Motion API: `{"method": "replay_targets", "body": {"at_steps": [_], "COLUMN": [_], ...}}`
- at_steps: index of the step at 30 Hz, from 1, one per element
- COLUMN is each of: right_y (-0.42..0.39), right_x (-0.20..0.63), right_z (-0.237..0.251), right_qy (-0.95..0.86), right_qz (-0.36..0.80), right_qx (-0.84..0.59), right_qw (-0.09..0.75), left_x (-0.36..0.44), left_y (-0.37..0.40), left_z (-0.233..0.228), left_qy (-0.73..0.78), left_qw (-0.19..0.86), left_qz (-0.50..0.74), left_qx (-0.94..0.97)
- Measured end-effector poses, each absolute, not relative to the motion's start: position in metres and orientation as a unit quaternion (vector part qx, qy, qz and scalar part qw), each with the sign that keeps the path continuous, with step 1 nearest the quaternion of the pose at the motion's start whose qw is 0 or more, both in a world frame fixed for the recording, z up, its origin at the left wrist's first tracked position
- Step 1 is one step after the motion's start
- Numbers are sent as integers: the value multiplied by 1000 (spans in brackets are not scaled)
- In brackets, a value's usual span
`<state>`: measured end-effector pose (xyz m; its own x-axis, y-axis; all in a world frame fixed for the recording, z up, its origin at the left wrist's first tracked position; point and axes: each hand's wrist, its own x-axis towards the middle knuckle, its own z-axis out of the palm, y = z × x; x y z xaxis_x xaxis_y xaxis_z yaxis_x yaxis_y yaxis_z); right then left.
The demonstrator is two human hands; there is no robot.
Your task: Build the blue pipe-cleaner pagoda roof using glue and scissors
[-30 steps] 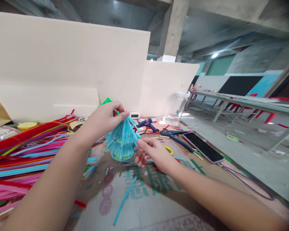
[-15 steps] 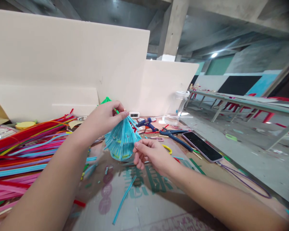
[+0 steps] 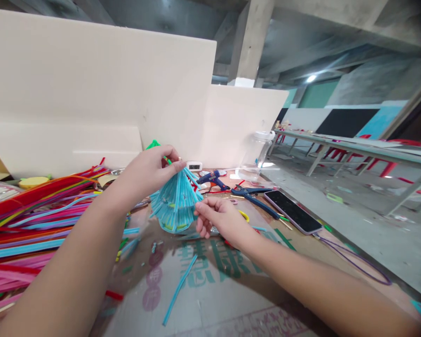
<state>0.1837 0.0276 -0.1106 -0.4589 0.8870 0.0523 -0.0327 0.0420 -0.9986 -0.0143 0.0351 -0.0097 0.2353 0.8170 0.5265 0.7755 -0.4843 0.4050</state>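
Observation:
My left hand [image 3: 161,164] is closed around the top of a blue cone made of pipe cleaners [image 3: 175,206], keeping it upright just above the board. Bands of yellow-green show near the cone's lower rim, and a green tip [image 3: 153,144] pokes out behind my left hand. At the cone's lower right edge, my right hand [image 3: 217,217] pinches with thumb and forefinger at the end of a blue strand; its other fingers curl in. A loose blue pipe cleaner [image 3: 180,290] lies on the board in front.
Many coloured pipe cleaners [image 3: 31,234] are heaped at the left. Behind the cone lie a blue glue gun [image 3: 214,179] and a small white display [image 3: 194,165]. Pliers [image 3: 256,199], a phone [image 3: 293,211] and a clear jar [image 3: 255,157] stand or lie at the right, near the table edge.
Both hands and the cone keep nearly the same pose. The whole view has shifted slightly, and my right hand has tilted a little at the cone's edge.

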Motion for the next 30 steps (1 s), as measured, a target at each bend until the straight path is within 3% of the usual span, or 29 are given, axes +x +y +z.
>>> {"method": "replay_targets", "body": {"at_steps": [10,30], "right_y": [23,26], "right_x": [185,182], "right_z": [-107,-108], "right_qy": [-598,-616], "right_qz": [636,608], "right_qx": [-325,-342], "right_qw": [364,366], "left_x": [-15,-13], "left_y": [34,32], "left_z": [-9,-9], "left_qy": [507,510], "left_qw": [24,37], "left_qz": [352,352], "left_qx": [786,784]}}
